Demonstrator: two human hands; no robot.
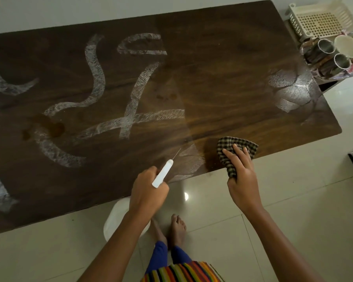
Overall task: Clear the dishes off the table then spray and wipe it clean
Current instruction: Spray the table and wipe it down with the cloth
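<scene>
A dark wooden table (222,64) fills the upper view, streaked with white curving foam lines (135,94) and brown stains (51,125). My left hand (147,192) grips a white spray bottle (163,173) at the table's near edge, its nozzle pointing over the tabletop, a thin jet leaving it. My right hand (240,169) holds a checked black-and-beige cloth (235,151) pressed on the near right part of the table. A smeared white patch (291,92) lies at the table's right end.
Off the table's far right end, steel cups (326,47) and a white mug (347,46) stand on a side surface beside a cream plastic basket (318,21). A white stool (120,216) stands under the near edge by my bare feet on the tiled floor.
</scene>
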